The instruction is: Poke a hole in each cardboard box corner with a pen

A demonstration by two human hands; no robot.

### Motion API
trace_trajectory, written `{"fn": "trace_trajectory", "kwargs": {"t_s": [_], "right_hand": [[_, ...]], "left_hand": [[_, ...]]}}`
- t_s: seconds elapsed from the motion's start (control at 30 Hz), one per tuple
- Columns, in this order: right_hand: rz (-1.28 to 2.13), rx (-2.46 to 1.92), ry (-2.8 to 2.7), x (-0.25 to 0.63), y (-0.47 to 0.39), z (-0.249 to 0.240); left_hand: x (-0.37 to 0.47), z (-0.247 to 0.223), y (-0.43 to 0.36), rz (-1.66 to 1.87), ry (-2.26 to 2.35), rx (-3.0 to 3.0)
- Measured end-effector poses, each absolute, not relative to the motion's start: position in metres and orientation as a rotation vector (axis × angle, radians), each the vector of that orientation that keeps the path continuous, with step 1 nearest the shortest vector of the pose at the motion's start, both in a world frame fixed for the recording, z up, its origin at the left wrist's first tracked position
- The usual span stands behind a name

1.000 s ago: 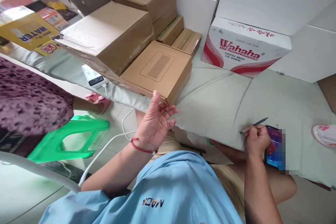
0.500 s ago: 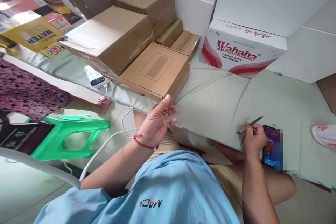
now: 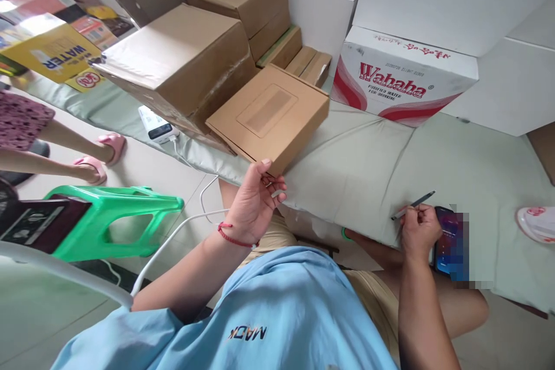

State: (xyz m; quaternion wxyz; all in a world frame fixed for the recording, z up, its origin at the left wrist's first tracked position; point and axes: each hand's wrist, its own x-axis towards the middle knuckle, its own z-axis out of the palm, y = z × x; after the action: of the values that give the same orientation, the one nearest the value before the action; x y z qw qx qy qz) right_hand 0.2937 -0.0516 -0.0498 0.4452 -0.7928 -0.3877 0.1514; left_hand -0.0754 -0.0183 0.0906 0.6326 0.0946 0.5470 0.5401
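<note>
A flat brown cardboard box (image 3: 299, 113) with a printed rectangle on its lid sits at the front of the stacked boxes. My left hand (image 3: 255, 196), with a red cord bracelet at the wrist, grips its near corner, thumb on the top edge and fingers curled below. My right hand (image 3: 418, 228) pinches a dark pen (image 3: 423, 199) between thumb and fingers, resting on the pale green padded surface (image 3: 359, 156). Close beside that hand lies a phone (image 3: 446, 243) with its screen lit, partly blurred out.
Larger cardboard boxes (image 3: 182, 49) stand behind and left. A Wahaha carton (image 3: 390, 78) leans near the white wall panels. On the left are a power bank (image 3: 155, 126) with a white cable, a green plastic stool (image 3: 117, 202) and another person's legs in pink slippers (image 3: 113, 147).
The flat box has shifted right and turned slightly, its near corner in my left hand. My right hand stays still with the pen. The other person's legs have moved left.
</note>
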Motion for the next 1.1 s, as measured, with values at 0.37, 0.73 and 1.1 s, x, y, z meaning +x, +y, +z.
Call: {"fn": "trace_trajectory", "kwargs": {"t_s": [0.37,0.73,1.1], "right_hand": [[0.335,-1.879,-0.866,0.292,-0.049,-0.051],[0.428,-1.631,-0.715,0.284,-0.045,-0.047],[0.678,-1.211,-0.475,0.278,-0.063,0.020]], "left_hand": [[-0.045,0.062,-0.056,0.708,0.978,0.413],[-0.055,0.015,-0.046,0.568,1.188,0.563],[-0.055,0.013,-0.044,0.639,1.254,0.624]]}}
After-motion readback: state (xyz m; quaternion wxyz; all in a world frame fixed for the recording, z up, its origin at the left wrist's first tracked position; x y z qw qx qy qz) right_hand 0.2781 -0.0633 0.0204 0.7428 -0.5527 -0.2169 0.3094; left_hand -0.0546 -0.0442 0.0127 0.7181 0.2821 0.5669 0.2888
